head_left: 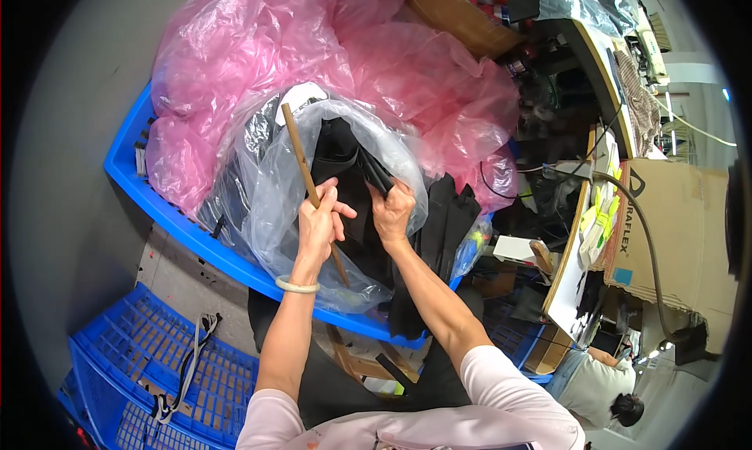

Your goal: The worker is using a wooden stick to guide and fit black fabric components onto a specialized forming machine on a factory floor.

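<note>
- A slatted blue plastic crate [141,325] sits at the near left, a black-and-white strap [188,364] lying over it.
- The raised rim of a big blue plastic bin [207,250] slants from far left to near centre, edging the work.
- Crumpled pink plastic sheeting [235,66] fills the bin's far side, crowding the space beyond the hands.
- A clear plastic bag [270,215] gapes in the middle, its mouth giving the hands room.
- The left hand [317,223] holds a thin brown wooden stick [298,148], some fingers extended; the stick's long axis runs far left to near right.
- Folded black fabric [337,148] lies inside the bag, lengthwise far to near.
- The right hand [392,211] pinches that fabric's right edge.
- More black fabric strips [446,223] lie just right of the bag.
- A brown cardboard box [666,238] stands farther right, a dark bent hose [646,238] before it.
</note>
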Tool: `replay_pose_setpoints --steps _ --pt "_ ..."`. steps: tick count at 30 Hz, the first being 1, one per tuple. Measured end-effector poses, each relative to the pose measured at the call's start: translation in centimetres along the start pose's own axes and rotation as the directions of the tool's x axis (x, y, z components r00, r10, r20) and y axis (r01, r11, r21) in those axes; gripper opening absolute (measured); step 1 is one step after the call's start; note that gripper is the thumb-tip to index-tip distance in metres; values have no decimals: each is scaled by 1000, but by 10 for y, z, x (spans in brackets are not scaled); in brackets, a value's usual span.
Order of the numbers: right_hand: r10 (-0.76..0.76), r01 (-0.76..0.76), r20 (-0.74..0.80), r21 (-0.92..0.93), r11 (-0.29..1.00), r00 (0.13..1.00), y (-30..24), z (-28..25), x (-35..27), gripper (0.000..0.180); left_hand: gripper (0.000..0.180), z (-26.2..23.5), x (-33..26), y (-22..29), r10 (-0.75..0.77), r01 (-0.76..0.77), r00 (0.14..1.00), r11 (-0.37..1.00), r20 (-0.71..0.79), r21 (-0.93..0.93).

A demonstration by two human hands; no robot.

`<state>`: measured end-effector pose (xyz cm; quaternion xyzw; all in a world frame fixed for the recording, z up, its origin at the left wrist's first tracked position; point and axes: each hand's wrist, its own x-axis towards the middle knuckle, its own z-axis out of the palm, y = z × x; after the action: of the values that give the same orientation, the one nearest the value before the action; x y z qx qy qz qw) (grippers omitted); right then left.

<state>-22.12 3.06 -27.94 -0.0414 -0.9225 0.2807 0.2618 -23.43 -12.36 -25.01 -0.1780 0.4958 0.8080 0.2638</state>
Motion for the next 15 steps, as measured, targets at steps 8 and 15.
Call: replay_pose_setpoints --steps 8,15 --pt "102 -102 -2 -46 994 995 -20 -36 32 21 44 1 3 -12 63 -63 998 998 -11 -3" --pt "-67 74 48 -159 984 997 -21 -59 47 23 43 0 8 -16 114 -114 993 993 12 6"
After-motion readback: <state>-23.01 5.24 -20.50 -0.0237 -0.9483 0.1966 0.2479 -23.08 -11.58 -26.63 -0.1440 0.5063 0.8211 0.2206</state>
